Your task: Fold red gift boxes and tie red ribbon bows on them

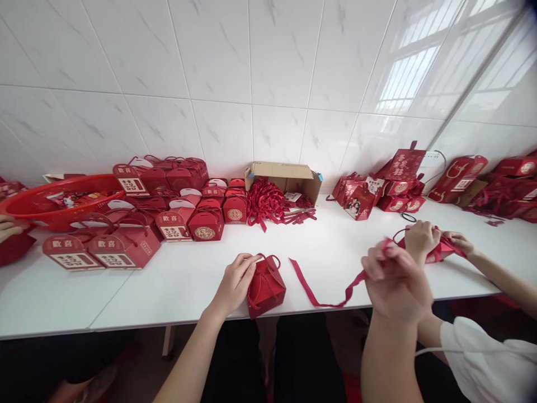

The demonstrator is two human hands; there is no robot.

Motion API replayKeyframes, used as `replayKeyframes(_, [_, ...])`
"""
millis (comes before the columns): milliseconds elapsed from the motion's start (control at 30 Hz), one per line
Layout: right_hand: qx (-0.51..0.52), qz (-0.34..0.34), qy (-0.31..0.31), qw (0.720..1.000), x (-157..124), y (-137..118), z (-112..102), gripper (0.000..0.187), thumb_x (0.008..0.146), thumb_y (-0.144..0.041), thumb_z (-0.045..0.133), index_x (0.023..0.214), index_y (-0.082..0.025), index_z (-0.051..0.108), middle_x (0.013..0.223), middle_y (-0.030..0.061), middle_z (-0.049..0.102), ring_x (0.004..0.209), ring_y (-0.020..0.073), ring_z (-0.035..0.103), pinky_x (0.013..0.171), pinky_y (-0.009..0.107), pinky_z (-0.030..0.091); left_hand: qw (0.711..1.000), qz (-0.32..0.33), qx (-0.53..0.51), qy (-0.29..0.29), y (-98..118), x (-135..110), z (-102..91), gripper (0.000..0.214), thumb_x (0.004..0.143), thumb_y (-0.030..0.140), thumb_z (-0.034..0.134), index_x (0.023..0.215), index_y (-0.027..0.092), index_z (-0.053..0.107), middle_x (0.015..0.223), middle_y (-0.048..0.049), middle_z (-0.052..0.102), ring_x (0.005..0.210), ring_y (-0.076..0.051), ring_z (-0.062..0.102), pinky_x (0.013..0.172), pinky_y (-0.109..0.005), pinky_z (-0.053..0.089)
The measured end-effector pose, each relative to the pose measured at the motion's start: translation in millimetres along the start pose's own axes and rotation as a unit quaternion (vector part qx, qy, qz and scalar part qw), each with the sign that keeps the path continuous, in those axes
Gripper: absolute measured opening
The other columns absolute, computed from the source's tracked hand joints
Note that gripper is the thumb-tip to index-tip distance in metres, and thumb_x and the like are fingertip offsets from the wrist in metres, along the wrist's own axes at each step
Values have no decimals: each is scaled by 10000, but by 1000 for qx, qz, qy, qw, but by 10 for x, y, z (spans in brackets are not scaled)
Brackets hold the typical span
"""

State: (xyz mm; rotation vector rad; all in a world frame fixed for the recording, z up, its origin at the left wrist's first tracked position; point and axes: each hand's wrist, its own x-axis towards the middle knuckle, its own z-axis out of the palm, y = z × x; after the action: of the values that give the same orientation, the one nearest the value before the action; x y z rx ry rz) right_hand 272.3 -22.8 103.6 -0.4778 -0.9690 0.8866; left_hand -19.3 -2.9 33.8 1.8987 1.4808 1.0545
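My left hand (235, 282) is closed on the upper left side of a small red gift box (268, 288), by its twisted cord handle. The box sits at the table's front edge. My right hand (396, 280), raised over the edge and a little blurred, grips one end of a red ribbon (350, 291) between closed fingers. The ribbon trails down to the left, its free end lying on the table to the right of the box. Beyond my hands lies a heap of red ribbons (265, 200) at the mouth of a cardboard box (306, 180).
Several finished-looking red boxes (126, 243) stand at the left, beside a red plastic basket (25, 210). More red boxes (400, 190) are at the back right. Close on my right, a co-worker's hands (422, 240) handle another box; a person's hand (8, 226) shows at far left.
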Motion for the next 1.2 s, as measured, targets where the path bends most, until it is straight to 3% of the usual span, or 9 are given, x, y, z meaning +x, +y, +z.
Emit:
replayKeyframes(100, [-110, 75, -40, 990, -50, 194, 41, 131, 797, -300, 631, 872, -231, 713, 774, 34, 600, 569, 122, 496, 496, 273, 370, 997, -64, 4, 30, -29, 53, 20, 455, 945, 434, 302, 1326, 264, 485, 1107, -61, 556, 1065, -200, 565, 962, -353, 439])
replayKeyframes(200, [-191, 174, -111, 960, -75, 389, 126, 199, 802, -337, 645, 942, -204, 695, 675, 6, 587, 538, 106, 468, 510, 258, 384, 992, -101, 6, 78, -48, 29, 30, 414, 930, 431, 335, 1193, 241, 592, 1161, -79, 525, 1169, -227, 502, 1039, -412, 378])
replayKeyframes(300, [-219, 208, -166, 939, -79, 560, 233, 217, 810, -363, 621, 945, -195, 642, 646, -17, 557, 569, 110, 493, 516, 235, 384, 993, -84, 29, 84, -3, -76, 34, 321, 891, 437, 437, 1015, 260, 674, 1300, -72, 459, 1310, -277, 350, 1087, -473, 317])
replayKeyframes(567, [-263, 233, -238, 905, -70, 883, 348, 174, 794, -317, 599, 897, -192, 537, 653, -24, 577, 637, 137, 555, 615, 257, 421, 996, -12, 53, 64, 196, -318, 64, 269, 857, 398, 537, 1078, 297, 652, 1429, -46, 329, 1374, -291, 229, 1113, -516, 280])
replayKeyframes(633, [-276, 235, -247, 899, -72, 912, 350, 171, 797, -317, 588, 901, -194, 531, 649, -30, 564, 597, 127, 523, 588, 250, 402, 997, -5, 58, 55, 222, -359, 76, 310, 857, 360, 537, 1155, 304, 603, 1434, -58, 312, 1380, -291, 218, 1107, -521, 286])
replayKeyframes(833, [-293, 228, -268, 889, -85, 956, 368, 125, 797, -271, 569, 892, -198, 533, 637, -47, 540, 541, 98, 446, 546, 229, 355, 997, 20, 74, 31, 291, -535, 119, 783, 787, 310, 623, 1449, 309, 206, 1518, -110, 116, 1405, -347, 132, 1056, -566, 328])
replayKeyframes(900, [-293, 227, -276, 887, -91, 971, 384, 123, 795, -261, 565, 896, -199, 533, 638, -48, 546, 541, 97, 444, 543, 226, 352, 997, 18, 67, 34, 289, -541, 132, 718, 793, 350, 625, 1417, 293, 273, 1508, -117, 145, 1397, -348, 155, 1066, -578, 306])
replayKeyframes(1033, [-299, 230, -291, 880, -101, 1004, 432, 125, 788, -252, 560, 900, -205, 530, 624, -55, 544, 549, 102, 453, 558, 228, 359, 996, -26, 46, 71, 235, -411, 186, 322, 885, 352, 494, 1197, 276, 523, 1419, -92, 325, 1368, -295, 239, 1080, -549, 309])
replayKeyframes(1200, [-316, 217, -301, 873, -121, 1039, 482, 111, 778, -216, 540, 888, -211, 526, 604, -63, 529, 547, 103, 429, 560, 228, 355, 991, -24, 93, 94, 159, -197, 294, 220, 866, 276, 491, 1034, 234, 626, 1349, -103, 430, 1322, -313, 299, 1056, -565, 331])
